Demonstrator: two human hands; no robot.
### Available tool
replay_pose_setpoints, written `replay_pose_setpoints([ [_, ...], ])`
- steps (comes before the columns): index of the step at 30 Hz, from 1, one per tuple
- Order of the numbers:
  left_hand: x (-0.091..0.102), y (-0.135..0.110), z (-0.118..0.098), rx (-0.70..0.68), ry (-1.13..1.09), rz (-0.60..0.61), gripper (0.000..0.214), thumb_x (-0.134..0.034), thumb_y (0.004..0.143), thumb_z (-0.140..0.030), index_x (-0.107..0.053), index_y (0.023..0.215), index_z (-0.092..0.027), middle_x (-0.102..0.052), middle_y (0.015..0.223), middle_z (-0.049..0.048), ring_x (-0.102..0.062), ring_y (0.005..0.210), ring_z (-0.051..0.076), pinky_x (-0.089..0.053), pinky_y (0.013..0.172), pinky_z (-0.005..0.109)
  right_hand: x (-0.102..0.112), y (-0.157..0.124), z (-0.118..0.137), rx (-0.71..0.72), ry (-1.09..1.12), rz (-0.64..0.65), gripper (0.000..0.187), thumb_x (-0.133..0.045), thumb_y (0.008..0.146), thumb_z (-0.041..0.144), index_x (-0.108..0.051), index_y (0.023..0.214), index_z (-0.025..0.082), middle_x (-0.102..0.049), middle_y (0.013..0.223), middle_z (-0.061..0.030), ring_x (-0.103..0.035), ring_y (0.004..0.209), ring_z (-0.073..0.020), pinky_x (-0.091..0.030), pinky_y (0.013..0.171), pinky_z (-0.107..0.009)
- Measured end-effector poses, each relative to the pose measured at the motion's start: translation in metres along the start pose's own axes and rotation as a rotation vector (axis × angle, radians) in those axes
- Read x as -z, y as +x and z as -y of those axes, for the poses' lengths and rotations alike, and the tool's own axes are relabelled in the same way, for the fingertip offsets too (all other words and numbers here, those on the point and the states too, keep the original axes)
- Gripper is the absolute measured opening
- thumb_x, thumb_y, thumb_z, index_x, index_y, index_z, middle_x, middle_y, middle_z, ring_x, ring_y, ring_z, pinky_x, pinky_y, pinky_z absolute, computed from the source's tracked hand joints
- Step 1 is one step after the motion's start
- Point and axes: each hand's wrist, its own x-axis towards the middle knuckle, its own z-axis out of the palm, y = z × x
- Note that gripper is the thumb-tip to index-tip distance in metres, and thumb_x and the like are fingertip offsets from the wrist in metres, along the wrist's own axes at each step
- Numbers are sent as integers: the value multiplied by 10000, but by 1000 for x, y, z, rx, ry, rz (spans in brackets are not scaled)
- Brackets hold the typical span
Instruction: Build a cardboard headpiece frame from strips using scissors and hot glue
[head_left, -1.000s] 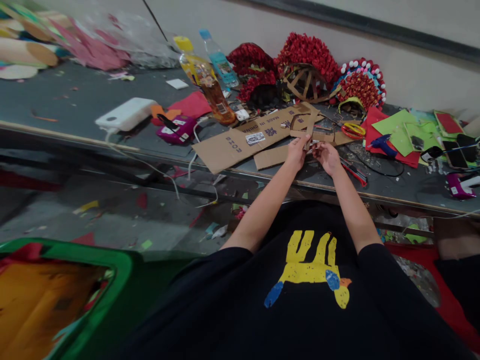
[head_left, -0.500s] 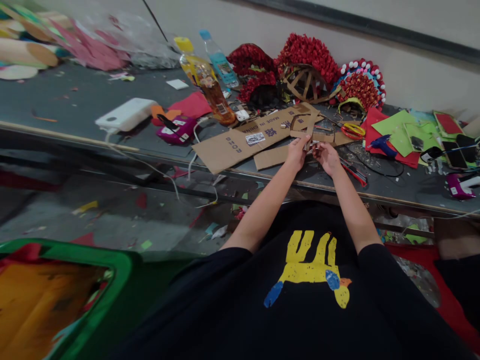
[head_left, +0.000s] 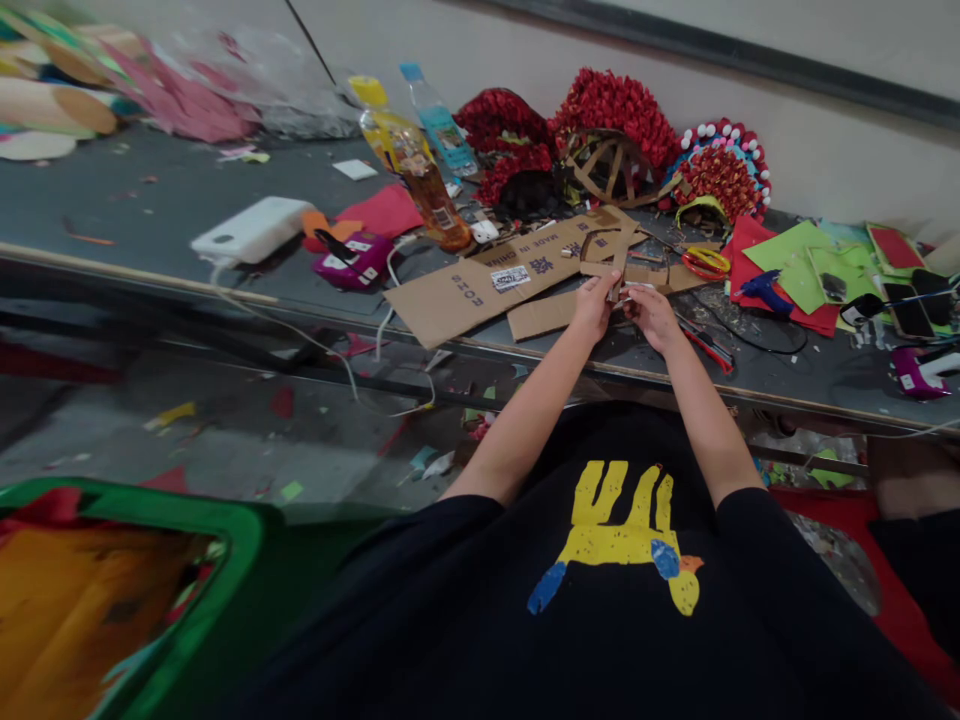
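My left hand (head_left: 595, 304) is closed on a narrow bent cardboard strip (head_left: 622, 252), near the table's front edge. Close beside it, my right hand (head_left: 651, 314) has its fingers curled together at the strip's lower end; a small pale piece shows by the fingertips, too small to name. Left of my hands lies a long flat cardboard piece (head_left: 480, 285) with printing and a white label. A shorter cardboard piece (head_left: 541, 316) lies partly behind my left wrist. To the right are scissors with yellow and red handles (head_left: 706, 263) and a red cutter (head_left: 711, 350).
Two bottles, one amber (head_left: 420, 170) and one clear (head_left: 441, 125), stand behind the cardboard. Red decorated headpieces (head_left: 615, 120) line the wall. A white power box (head_left: 251, 230) trails a cable over the table edge. A green bin (head_left: 251, 530) stands at lower left; another person's leg (head_left: 911, 480) shows at right.
My right hand's fingers have shifted slightly left and drawn closer to my left hand at the strip. The rest stays as it was.
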Motion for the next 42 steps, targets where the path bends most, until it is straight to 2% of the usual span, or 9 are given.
replay_pose_setpoints([
  [7,-1,-2,-2,1,-9,11,374,-836,566,-374,-531,580,-158,-569,530,-48,-507,476,68,-395,504,219,4,2,-4,17,-78,-5,228,-777,603,381,-705,748,220,-671,720,38,-560,629,-79,-451,613,-234],
  [13,-3,-4,-4,16,-4,-5,366,-813,610,-352,-504,562,-163,-530,513,-58,-494,468,71,-388,498,226,1,0,-3,77,-121,-22,264,-796,574,396,-700,746,221,-646,687,46,-542,613,-78,-441,606,-236],
  [18,-6,-6,-7,44,-3,0,348,-789,642,-368,-514,573,-166,-551,521,-49,-480,436,77,-354,452,235,-1,0,-6,81,-230,1,333,-750,600,521,-629,643,213,-598,635,36,-531,589,-99,-436,578,-253],
  [21,-8,-8,-10,54,-1,-24,339,-780,652,-380,-527,585,-165,-572,541,-40,-514,461,82,-389,474,231,1,2,-8,110,-273,-11,403,-681,643,594,-577,574,210,-560,590,30,-524,581,-104,-434,575,-257],
  [26,-8,-7,-10,37,8,-7,349,-795,609,-408,-539,590,-171,-576,538,-39,-527,490,87,-413,484,221,5,3,-9,177,-339,-25,356,-642,692,570,-647,690,215,-628,708,4,-550,657,-131,-453,633,-289],
  [31,-4,-4,-7,42,-25,-15,298,-777,637,-360,-554,611,-165,-587,575,-37,-542,526,88,-416,521,225,3,0,-6,210,-430,2,310,-702,657,514,-706,742,216,-685,779,1,-573,696,-136,-472,690,-302],
  [36,-5,-5,-8,52,-30,-43,285,-770,651,-327,-543,604,-162,-592,587,-38,-551,551,79,-413,545,212,-1,-2,-4,247,-379,4,287,-796,572,453,-699,695,213,-698,810,7,-609,791,-148,-485,784,-312],
  [42,-7,-6,-9,49,-19,-37,274,-748,694,-338,-552,612,-165,-579,584,-32,-547,530,99,-419,541,244,1,-1,-3,159,-258,-59,301,-689,674,521,-727,760,235,-695,795,2,-582,678,-135,-474,669,-303],
])
